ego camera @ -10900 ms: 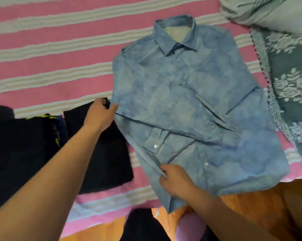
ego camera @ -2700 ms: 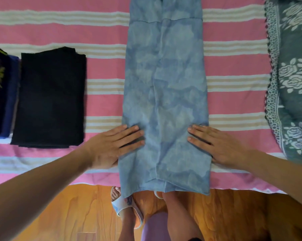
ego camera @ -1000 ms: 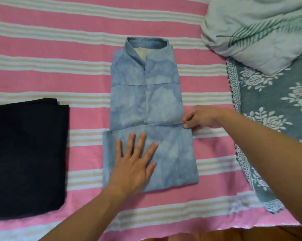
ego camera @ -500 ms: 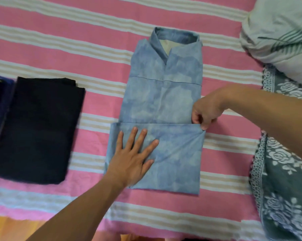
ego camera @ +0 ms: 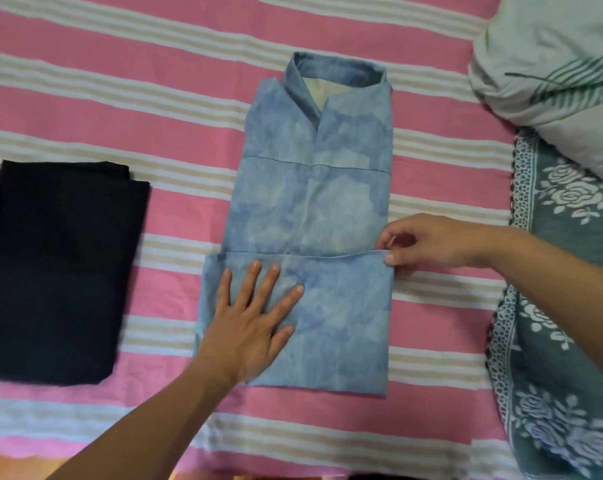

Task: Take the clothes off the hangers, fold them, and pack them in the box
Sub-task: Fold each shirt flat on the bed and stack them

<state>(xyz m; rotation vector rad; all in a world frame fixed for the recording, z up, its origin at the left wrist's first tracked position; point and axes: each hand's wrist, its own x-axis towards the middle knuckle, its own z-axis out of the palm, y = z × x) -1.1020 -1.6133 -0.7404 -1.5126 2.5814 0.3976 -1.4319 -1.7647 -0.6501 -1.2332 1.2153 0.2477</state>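
flat and spread, the left hand (ego camera: 250,327) presses its palm and straight fingers on the folded-up lower panel of the blue shirt (ego camera: 314,209). the right hand (ego camera: 428,242) pinches the right corner of that panel's top edge between thumb and curled fingers. the shirt lies back up on a pink bedsheet (ego camera: 120,98) with cream and white stripes, a soft woven cloth. it is thin cotton, mottled pale and deeper blue, folded into a long narrow rectangle with the collar standing at the far end and the hem doubled up towards the middle. a folded black garment (ego camera: 57,271) lies to its left, well apart. a green floral blanket (ego camera: 563,306) and pale quilt (ego camera: 553,64) lie at right.
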